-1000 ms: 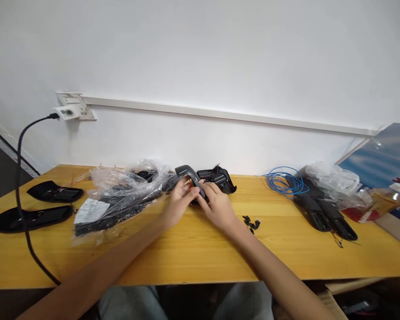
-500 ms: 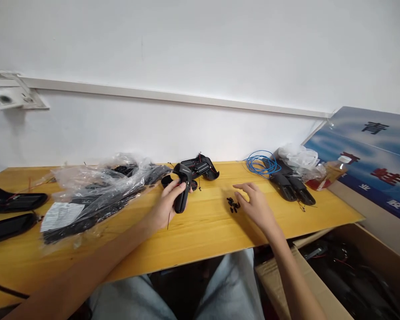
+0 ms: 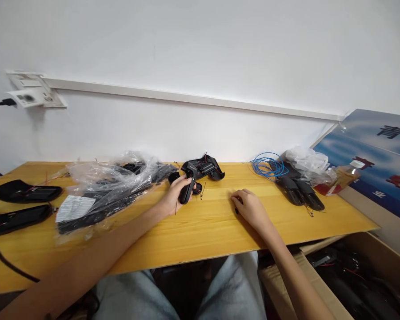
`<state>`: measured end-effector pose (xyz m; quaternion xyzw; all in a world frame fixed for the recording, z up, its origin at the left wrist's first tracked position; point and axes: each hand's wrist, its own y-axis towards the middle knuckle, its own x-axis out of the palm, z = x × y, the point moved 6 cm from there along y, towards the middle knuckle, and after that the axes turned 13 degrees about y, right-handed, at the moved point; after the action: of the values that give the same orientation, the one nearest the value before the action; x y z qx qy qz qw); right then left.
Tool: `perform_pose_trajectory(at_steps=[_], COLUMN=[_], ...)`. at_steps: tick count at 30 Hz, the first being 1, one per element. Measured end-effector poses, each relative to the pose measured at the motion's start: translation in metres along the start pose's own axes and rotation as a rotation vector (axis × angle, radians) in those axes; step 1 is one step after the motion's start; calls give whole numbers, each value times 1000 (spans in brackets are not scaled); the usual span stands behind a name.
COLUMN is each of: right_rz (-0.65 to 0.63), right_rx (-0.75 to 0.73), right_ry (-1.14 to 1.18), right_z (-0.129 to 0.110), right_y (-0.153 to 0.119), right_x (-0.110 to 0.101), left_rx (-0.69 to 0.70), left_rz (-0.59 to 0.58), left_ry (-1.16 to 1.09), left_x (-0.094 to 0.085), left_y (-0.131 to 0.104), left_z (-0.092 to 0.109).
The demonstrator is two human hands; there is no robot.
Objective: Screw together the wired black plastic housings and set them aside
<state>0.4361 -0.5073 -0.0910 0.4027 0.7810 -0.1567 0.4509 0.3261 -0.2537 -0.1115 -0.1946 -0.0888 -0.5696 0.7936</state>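
Note:
My left hand point(image 3: 176, 194) grips a black plastic casing point(image 3: 186, 189), bent at the top with a rounded lower end, held just above the table. A thin wire hangs by it. Right behind lie black casings point(image 3: 208, 168) with wires, partly covered by the held one. My right hand point(image 3: 250, 205) rests low over the wooden table point(image 3: 210, 231), fingers curled down over a pile of small black pieces point(image 3: 236, 211). Only a bit of the pile shows; what the fingertips pinch is hidden.
Clear plastic bags point(image 3: 113, 186) of black parts lie on the left, beyond them two black shells point(image 3: 23, 191). On the right are a blue cable coil point(image 3: 270, 166), black casings point(image 3: 296, 189) and a bottle point(image 3: 342, 180). An open carton point(image 3: 315, 282) stands below the table's right edge.
My right hand has lowered onto the small black pieces, its fingers curling from spread to closed. My left hand still holds the casing. The view has turned slightly left.

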Motion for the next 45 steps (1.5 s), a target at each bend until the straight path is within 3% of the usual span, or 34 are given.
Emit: perform_pose_trajectory(at_steps=[5, 9, 12, 16, 21, 29, 36, 45], right_rz=[132, 168, 47, -130, -172, -198, -210, -144], right_rx=[-127, -243, -250, -22, 180, 374, 390, 360], right_ry=[-6, 296, 714, 1195, 1456, 1527, 1505, 1475], right_z=[-17, -61, -99, -125, -121, -117, -121, -121], right_y=[0, 27, 68, 113, 111, 90, 85, 83], right_x=[-7, -13, 2, 43, 74, 83, 90, 92], left_rx=[10, -2, 36, 78, 61, 173, 211, 301], left_rz=[-25, -51, -12, 138, 246, 308, 383, 412], left_ry=[-73, -101, -61, -31, -53, 56, 338, 484], left_x=[-8, -11, -21, -41, -52, -54, -54, -49], left_y=[1, 2, 3, 4, 3, 8, 3, -1], left_z=[7, 8, 10, 13, 11, 4, 10, 15])
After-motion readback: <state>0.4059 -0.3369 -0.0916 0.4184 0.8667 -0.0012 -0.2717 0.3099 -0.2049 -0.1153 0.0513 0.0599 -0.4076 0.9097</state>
